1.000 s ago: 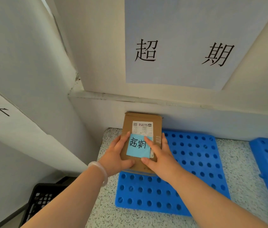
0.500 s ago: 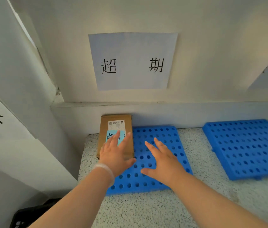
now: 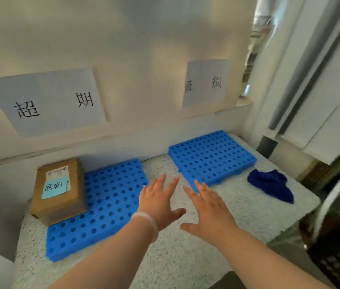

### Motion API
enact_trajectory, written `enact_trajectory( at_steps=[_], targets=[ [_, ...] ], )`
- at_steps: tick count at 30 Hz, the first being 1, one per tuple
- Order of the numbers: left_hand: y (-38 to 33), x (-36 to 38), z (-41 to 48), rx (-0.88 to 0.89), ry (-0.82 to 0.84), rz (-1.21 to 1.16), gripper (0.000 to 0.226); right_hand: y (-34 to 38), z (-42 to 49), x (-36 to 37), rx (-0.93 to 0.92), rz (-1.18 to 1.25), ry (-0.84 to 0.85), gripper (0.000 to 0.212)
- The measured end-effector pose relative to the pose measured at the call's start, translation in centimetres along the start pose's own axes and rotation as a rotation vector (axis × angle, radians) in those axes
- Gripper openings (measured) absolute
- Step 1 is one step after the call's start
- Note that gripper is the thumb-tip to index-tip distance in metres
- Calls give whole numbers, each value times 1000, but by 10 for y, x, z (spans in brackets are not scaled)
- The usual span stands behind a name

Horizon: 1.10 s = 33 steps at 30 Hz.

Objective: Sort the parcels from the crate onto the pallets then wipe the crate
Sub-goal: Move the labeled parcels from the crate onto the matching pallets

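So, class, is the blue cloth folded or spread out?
Neither: the blue cloth lies bunched in a heap on the counter, beside the right-hand pallet.

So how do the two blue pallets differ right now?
The left pallet carries a cardboard parcel at its back corner; the right pallet carries nothing. The left pallet sits under the 超期 sign, the right pallet under another sign, with a dark blue cloth beside it. Both are blue, perforated and flat on the speckled surface.
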State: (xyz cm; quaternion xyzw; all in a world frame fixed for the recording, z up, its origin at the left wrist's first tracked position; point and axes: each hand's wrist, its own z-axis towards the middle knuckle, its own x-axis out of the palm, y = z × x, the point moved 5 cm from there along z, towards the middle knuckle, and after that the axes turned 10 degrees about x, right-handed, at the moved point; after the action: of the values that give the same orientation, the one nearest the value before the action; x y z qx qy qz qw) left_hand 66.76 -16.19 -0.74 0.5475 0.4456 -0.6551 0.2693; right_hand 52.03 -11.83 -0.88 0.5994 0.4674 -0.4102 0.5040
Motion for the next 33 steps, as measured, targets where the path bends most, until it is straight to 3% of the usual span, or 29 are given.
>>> enact_trajectory(
  at_steps=[9, 15, 23, 33],
  targets=[
    [-316, 47, 42, 445, -6, -15, 90, -257, -161, -79, 454, 37, -191, 99],
    [-477, 95, 35, 665, 90, -68, 92, -378, -268, -96, 697, 108, -266, 99],
    [-578, 138, 52, 844, 179, -41, 90, -463, -324, -78, 919, 240, -260, 97],
    [-656, 176, 161, 923, 317, -57, 87, -580, -295, -106, 1165, 335, -333, 92]
  ],
)
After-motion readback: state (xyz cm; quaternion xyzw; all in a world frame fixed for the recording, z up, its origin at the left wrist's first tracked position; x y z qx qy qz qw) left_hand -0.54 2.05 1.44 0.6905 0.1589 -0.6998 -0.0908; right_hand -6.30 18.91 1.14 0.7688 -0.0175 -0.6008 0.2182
